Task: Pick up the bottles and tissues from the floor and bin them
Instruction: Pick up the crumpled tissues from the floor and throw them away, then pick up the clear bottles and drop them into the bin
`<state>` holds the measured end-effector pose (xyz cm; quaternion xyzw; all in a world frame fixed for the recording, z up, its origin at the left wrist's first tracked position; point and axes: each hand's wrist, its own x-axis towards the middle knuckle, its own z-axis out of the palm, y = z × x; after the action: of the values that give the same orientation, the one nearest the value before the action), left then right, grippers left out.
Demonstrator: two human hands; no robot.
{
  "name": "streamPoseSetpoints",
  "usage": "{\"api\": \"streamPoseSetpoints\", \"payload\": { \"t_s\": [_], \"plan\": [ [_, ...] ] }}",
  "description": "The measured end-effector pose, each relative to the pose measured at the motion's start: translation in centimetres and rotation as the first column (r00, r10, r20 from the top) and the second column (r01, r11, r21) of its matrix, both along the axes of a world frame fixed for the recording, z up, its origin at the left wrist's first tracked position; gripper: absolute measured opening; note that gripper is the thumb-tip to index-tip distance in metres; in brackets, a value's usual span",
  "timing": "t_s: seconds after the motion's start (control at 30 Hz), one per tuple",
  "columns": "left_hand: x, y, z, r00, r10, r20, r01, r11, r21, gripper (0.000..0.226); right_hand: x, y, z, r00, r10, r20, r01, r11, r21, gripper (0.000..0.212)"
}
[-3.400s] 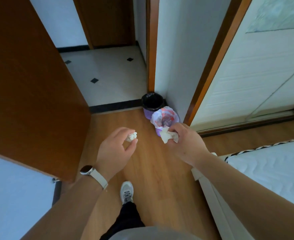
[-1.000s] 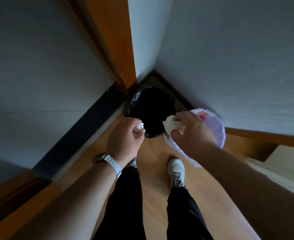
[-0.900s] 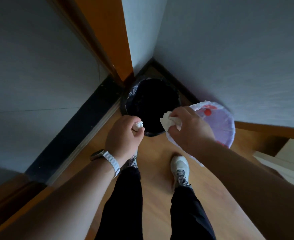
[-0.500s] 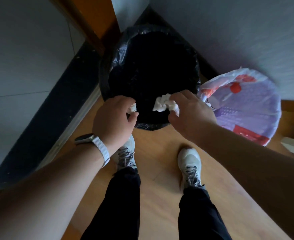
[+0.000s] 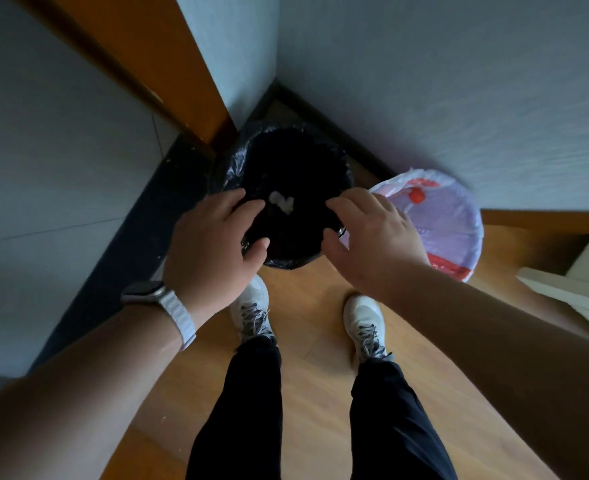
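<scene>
Left hand (image 5: pixel 213 251) now spread, fingers loose, empty; half a second ago pinched small tissue wad. Right hand (image 5: pixel 372 237) likewise spread and empty, its crumpled tissue gone from grip. Both hover over near rim of black-lined bin (image 5: pixel 230 168). White tissue (image 5: pixel 282 202) now down inside bin, between hands. Purple bin (image 5: pixel 455 216) just right, floor corner. White watch (image 5: pixel 168 306) on left wrist; sneakers (image 5: pixel 365 323) on wood floor (image 5: pixel 313 306).

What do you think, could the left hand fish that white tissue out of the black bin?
Probably yes. The left hand hovers open over the mouth of the black bin, and the tissue shows uncovered just beyond its fingers. Nothing lies between, though the depth is unclear.
</scene>
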<state>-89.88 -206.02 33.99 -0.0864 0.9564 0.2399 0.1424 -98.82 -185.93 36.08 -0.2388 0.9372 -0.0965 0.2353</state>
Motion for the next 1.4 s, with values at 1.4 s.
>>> {"api": "streamPoseSetpoints", "payload": {
  "t_s": [1.4],
  "plan": [
    [-5.1, 23.3, 54.2, 0.398, -0.743, -0.538, 0.638, 0.645, -0.419, 0.043, 13.2, 25.7, 55.2, 0.695, -0.429, -0.577, 0.52, 0.854, -0.01, 0.047]
  ]
}}
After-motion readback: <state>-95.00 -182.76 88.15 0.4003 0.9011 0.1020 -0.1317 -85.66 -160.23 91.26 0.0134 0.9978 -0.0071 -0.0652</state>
